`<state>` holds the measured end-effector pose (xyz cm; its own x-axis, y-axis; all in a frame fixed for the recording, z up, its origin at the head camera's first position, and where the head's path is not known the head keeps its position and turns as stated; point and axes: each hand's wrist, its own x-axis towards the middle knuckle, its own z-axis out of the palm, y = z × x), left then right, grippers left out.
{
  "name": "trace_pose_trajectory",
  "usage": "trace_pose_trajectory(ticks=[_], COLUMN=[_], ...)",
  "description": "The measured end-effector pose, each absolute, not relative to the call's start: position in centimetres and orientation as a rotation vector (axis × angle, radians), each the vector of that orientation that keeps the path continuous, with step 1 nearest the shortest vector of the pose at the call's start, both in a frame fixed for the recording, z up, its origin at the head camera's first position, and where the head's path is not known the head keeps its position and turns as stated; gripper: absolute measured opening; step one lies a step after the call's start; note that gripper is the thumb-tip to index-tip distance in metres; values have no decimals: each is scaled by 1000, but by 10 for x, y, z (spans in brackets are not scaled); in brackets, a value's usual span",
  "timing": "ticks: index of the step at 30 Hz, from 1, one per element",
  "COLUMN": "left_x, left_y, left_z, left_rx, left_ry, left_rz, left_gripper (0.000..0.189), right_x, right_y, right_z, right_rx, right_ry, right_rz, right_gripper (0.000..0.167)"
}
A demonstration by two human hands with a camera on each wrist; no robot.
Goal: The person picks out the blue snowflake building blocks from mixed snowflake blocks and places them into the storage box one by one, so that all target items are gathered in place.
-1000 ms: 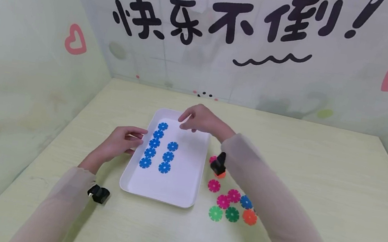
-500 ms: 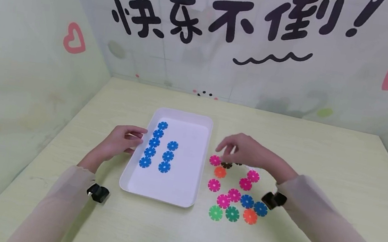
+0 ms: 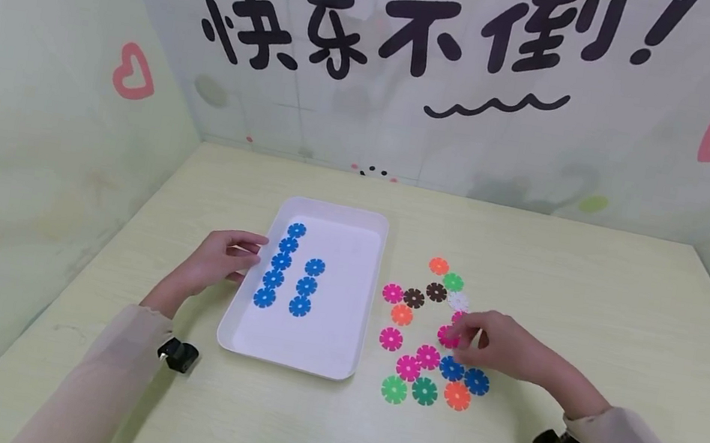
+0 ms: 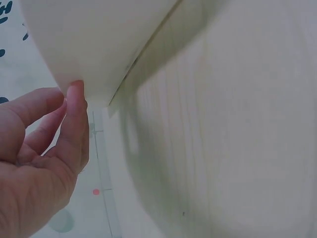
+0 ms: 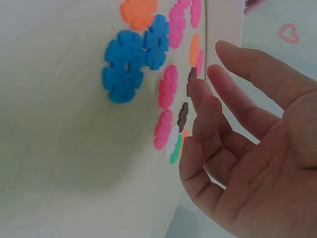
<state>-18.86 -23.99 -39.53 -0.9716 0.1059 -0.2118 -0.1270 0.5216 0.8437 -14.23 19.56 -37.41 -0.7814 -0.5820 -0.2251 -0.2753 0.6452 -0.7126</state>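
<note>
In the head view a white tray point(image 3: 290, 364) holds blue notched snowflake discs point(image 3: 281, 261) in two columns, the left one longer. My left hand point(image 3: 221, 254) is at the tray's left side. In the left wrist view its straightened fingertips touch the tray's outer wall point(image 4: 99, 44) near the rim. My right hand point(image 3: 501, 344) is over the loose discs to the right of the tray, its fingertips overlapping a pink snowflake disc point(image 3: 448, 336). The right wrist view shows those fingers loosely bent, with nothing between them.
Loose snowflake discs in several colours lie right of the tray, including blue point(image 3: 477, 382), dark green point(image 3: 424, 391), orange point(image 3: 439, 266), brown point(image 3: 437, 292) and white point(image 3: 458, 302). The pale wooden table point(image 3: 589, 300) meets a printed backdrop point(image 3: 342, 121) behind and at both sides.
My right hand has moved from above the tray's far end rightward, passed over the brown and pink discs, and come nearer to me. My left hand and the discs in the tray have stayed put.
</note>
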Motion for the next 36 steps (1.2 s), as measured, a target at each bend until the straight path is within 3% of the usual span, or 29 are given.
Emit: trace_pose_trajectory(ticks=[14,36], left_x=[-190,-190], left_y=[-241,-241], left_z=[-398,-399], left_rx=[-31,-41], left_ry=[2522,2526], left_rz=[1439,1437], left_gripper=[39,39], right_x=[-126,-129], right_y=[200,196], right_z=[-400,-404], right_rx=[-540,-546], right_ry=[2556,2526], right_rz=[-964,-939], right_gripper=[24,29])
